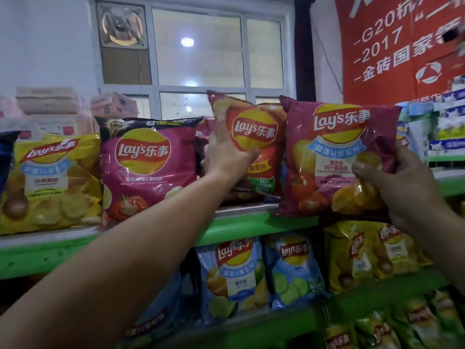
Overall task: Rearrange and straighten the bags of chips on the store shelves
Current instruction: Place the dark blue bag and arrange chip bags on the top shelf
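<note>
Left hand grips the red bag on the top shelf; right hand pinches the maroon bag beside it. Best stand both upright, faces forward, edges touching.

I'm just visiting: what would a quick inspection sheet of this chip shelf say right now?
Surface: green top shelf, bags standing along it.
Job's things: red bag tilted; maroon bag beside it; pink bag and yellow bag upright at left.
Clutter: cardboard boxes behind the bags.
Grippers: left hand grips the red bag; right hand holds the maroon bag.
Cables: thin dark cord right of the window.
Surroundings: red banner; blue bags on the shelf below.
</note>
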`<state>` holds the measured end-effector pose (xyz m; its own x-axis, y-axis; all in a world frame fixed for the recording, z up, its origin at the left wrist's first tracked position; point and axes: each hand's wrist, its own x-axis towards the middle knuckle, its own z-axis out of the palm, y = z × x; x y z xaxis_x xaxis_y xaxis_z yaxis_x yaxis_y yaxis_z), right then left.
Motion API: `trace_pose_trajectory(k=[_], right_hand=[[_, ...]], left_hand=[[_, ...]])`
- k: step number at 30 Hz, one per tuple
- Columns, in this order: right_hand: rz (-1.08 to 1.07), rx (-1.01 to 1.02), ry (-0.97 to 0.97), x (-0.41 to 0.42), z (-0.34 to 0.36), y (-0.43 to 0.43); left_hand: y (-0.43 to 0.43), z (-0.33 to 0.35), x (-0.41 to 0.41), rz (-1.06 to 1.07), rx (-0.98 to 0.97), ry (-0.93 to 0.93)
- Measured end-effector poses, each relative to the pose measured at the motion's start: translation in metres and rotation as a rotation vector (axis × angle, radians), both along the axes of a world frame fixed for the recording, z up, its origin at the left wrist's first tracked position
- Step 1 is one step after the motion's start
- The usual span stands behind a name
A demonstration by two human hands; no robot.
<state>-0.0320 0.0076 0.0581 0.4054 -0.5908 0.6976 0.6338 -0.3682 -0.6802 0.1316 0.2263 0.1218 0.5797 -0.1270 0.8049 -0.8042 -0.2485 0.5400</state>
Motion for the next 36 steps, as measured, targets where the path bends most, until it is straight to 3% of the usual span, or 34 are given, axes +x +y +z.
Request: trace_pose_trajectory(k=[5,10,15,18,22,27,36], right_hand=[[-0.054,-0.024,-0.029,0.004,0.002,-0.001],[-0.077,-0.035,-0.092,0.017,0.015,0.012],[-0.002,0.002,-0.091,0.047,0.02,0.02],[0.006,0.007,-0.073,0.057,0.02,0.026],[0.05,-0.037,-0.017,0.076,0.024,0.04],[0.161,-0.092,0.066,0.117,0.026,0.074],[0.073,-0.235,0.286,0.162,0.019,0.09]], left_hand=[[0.003,0.03,-0.018,0.123,-0.072,-0.177],[0.028,0.063,-0.02,0.032,-0.328,-0.2],[0.065,0.085,-0.015,-0.203,-0.517,-0.114],[0.083,0.092,-0.016,-0.449,-0.619,0.058],[0.107,0.088,-0.022,-0.579,-0.601,0.186],[0.142,0.067,-0.029,-0.601,-0.611,0.168],[0.213,-0.002,-0.015,-0.343,-0.537,0.09]])
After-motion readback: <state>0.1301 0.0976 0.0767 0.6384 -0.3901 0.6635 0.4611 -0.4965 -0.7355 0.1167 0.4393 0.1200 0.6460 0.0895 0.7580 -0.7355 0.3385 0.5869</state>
